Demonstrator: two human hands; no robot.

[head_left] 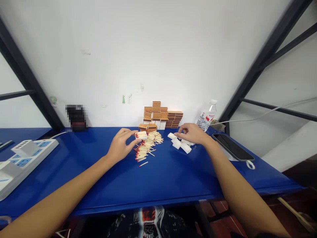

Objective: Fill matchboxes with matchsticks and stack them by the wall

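My left hand (121, 145) pinches a small white matchbox tray (141, 135) filled with red-tipped matches, held just above the blue table (163, 175). A loose heap of matches (148, 147) lies right beside it. My right hand (192, 134) rests with curled fingers on a cluster of white empty trays (180, 145), fingertips touching one. Behind the heap stand stacked brown matchboxes (158, 117) against the wall.
A white power strip (22, 158) sits at the left edge. A black phone (232, 147) lies at the right with a white cable, a water bottle (206, 117) behind it. Black metal frame bars rise on both sides. A dark blurred object stands back left.
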